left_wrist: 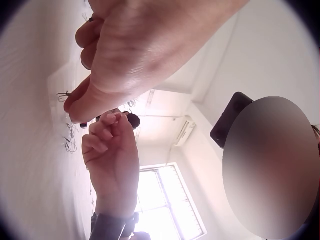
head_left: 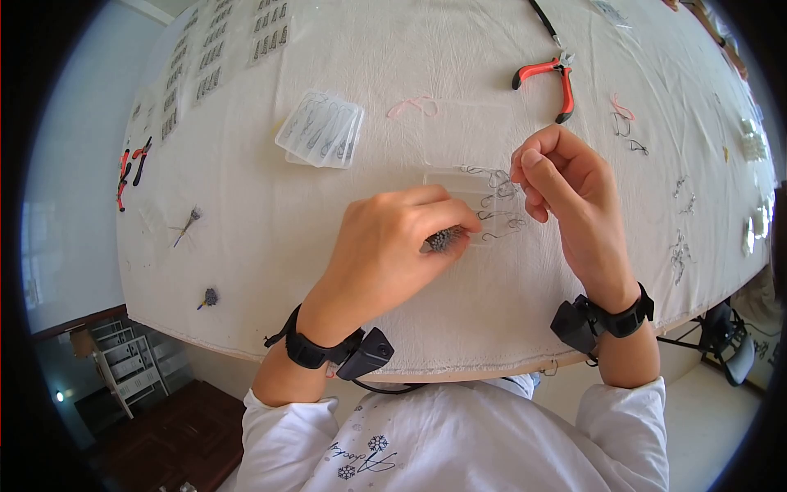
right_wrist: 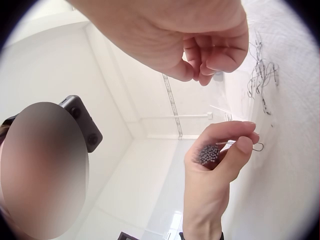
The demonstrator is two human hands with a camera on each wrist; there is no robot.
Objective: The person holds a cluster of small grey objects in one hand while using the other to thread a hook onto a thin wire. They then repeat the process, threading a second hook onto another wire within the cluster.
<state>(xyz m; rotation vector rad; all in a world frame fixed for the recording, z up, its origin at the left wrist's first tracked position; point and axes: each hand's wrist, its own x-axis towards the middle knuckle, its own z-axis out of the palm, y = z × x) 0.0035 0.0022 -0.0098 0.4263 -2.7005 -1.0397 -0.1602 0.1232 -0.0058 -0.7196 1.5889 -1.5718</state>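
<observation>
In the head view my left hand (head_left: 385,246) grips a bundle of thin grey-tipped strands (head_left: 445,239) in its curled palm, their ends facing outward. A metal fish hook (right_wrist: 259,146) is pinched between that hand's thumb and index finger in the right wrist view, its bend sticking out past the fingertips. Just right of it my right hand (head_left: 578,184) is raised with curled fingers, the thumb against the index finger; nothing shows between them. Under and between the hands lies an open clear plastic box (head_left: 443,178) with several loose fish hooks (head_left: 496,182) at its right side.
A lidded clear box of hooks (head_left: 320,129) stands behind my left hand. Red-handled pliers (head_left: 562,78) lie at the back right, more tools (head_left: 131,172) far left. Two small bundles (head_left: 210,297) lie left; hook clusters (head_left: 680,256) lie right. Packed hook cards (head_left: 270,33) lie back left.
</observation>
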